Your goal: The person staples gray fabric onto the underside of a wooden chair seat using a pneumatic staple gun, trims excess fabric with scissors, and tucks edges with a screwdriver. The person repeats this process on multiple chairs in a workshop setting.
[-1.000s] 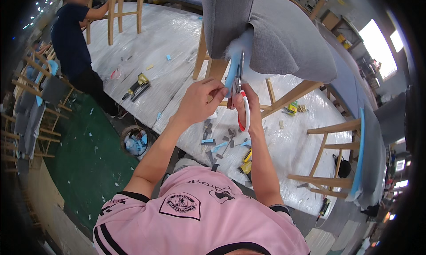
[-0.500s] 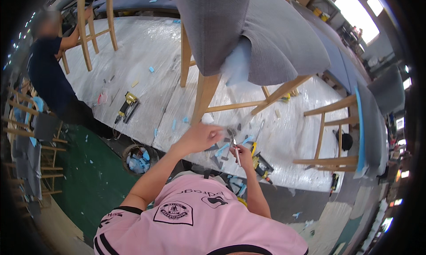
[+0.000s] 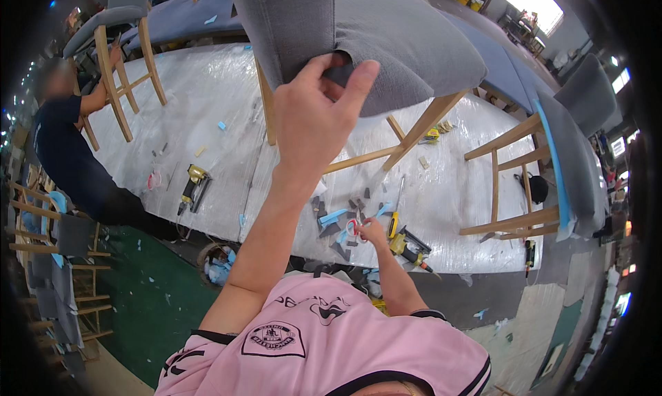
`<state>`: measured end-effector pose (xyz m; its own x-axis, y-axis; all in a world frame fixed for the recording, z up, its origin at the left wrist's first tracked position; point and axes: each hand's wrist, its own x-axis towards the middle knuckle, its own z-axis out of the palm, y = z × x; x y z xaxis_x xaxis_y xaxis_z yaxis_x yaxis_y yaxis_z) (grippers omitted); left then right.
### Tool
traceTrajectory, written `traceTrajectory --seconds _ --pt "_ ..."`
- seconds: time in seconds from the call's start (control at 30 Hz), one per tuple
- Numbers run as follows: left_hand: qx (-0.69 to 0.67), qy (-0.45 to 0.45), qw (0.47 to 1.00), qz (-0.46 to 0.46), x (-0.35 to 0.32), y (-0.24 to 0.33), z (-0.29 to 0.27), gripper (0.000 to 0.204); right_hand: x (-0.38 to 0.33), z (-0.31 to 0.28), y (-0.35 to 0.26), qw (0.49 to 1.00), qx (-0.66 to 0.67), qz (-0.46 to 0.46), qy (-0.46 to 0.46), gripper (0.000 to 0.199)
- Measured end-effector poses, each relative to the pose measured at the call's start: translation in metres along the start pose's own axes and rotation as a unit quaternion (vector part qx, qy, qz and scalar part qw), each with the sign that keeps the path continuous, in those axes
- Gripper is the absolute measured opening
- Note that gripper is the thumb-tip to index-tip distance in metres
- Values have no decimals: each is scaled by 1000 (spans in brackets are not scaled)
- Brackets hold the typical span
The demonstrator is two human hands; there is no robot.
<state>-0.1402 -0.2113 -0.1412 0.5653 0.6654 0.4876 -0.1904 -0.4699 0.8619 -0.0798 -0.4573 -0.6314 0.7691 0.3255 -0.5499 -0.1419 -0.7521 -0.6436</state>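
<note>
Grey fabric chair atop the counter | soft flap, stiff frame I'd guess | pinch flap's edge | left hand half-curled there, right hand at scissors, can't tell either grip

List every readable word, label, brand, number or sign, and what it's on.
Pink shirt: dark lettering and a shield-shaped crest with writing on the chest; wording not copied here.
Gray chair: no lettering seen.
Yellow-and-black tool, left on the table: any marking too small to read.
</note>
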Motion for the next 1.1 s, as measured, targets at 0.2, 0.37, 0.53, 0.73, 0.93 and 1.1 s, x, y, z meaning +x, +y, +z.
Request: traceTrajectory --seconds 0.2,0.37,0.53,0.73,0.93,1.1 --pt "-19 -42 999 27 -11 -20 5 42 -11 39 62 990 -108 -36 86 66" --pt "-196 -91 972 -90 -56 -90 -39 38 -16 63 59 987 -111 -90 74 70" --pt "-114 -47 992 -28 -42 -55 -26 47 -3 52 56 988 -5 -87 128 50" --pt "-131 -80 976 -152 -40 -66 -6 54 -118 -174 -265 773 318 -388 388 21" --pt "-603 -107 747 -259 -73 -90 71 62 -181 -220 -450 675 -167 -649 309 51" --pt "-741 -196 601 -227 -78 -83 106 64 -178 -216 -453 698 -224 -615 290 55"
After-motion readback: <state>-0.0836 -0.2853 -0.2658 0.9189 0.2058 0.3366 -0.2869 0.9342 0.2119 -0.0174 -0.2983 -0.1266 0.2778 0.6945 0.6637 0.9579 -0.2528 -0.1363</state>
